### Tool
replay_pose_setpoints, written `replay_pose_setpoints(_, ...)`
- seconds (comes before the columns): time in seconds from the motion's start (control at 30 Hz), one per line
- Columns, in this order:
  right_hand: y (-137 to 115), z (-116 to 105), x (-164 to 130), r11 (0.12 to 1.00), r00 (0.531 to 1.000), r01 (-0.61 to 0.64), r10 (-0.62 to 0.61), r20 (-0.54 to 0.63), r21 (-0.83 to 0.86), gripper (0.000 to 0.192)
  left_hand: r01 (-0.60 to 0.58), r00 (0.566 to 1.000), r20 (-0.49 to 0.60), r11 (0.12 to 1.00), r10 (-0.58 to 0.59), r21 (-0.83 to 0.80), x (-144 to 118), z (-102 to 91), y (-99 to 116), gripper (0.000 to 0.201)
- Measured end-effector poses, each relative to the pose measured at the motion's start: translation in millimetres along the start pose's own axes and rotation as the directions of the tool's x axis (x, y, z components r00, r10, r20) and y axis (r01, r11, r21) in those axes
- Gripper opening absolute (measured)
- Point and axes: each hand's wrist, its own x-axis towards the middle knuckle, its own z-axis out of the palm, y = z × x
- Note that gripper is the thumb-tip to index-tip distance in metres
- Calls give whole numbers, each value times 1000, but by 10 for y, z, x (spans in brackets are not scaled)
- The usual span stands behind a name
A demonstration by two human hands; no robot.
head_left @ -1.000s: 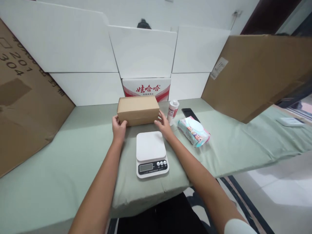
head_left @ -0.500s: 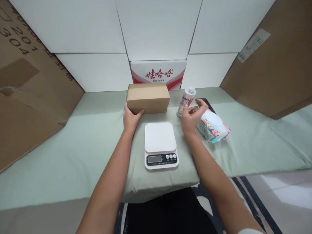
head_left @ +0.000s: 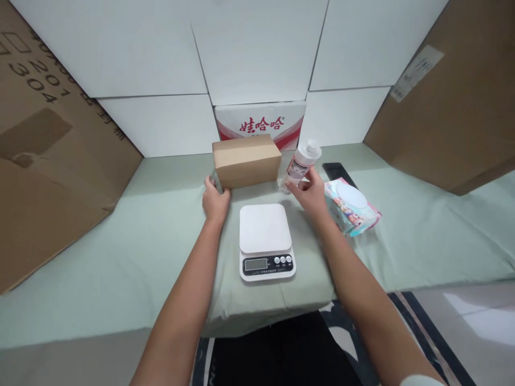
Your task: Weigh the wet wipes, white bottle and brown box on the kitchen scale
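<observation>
My right hand [head_left: 311, 195] is closed around the lower part of a white bottle [head_left: 300, 163] with a pinkish label. The bottle leans to the right, its cap uppermost. At the front left corner of a closed brown cardboard box [head_left: 247, 163], my left hand [head_left: 216, 201] rests with thumb and fingers apart; whether it presses on the box is hard to tell. Between my forearms lies a white digital kitchen scale [head_left: 266, 241] with nothing on its plate and a blank display.
A pack of wet wipes [head_left: 352, 206] and a black phone-like slab [head_left: 338, 172] lie right of my right hand. Behind the brown box stands a white and red printed carton [head_left: 261, 118]. Large cardboard sheets [head_left: 52, 161] flank the green cloth [head_left: 161, 230], which ends at the near edge.
My right hand has closed on the bottle and tilted it, its base moving left. The brown box has turned slightly, and my left hand has eased back from its corner.
</observation>
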Motion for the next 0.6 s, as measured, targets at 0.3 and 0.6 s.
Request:
replay_pose_setpoints(0.3,-412,38,-283,974,816,34,-157,556,226,44,47,999,-7,998,-47,39,15,-2,-15,72)
replay_pose_setpoints(0.6,-313,142,-315,971,732,100,-221,645,219,42,58,998,-40,997,-56,51,23,-12,-38,65)
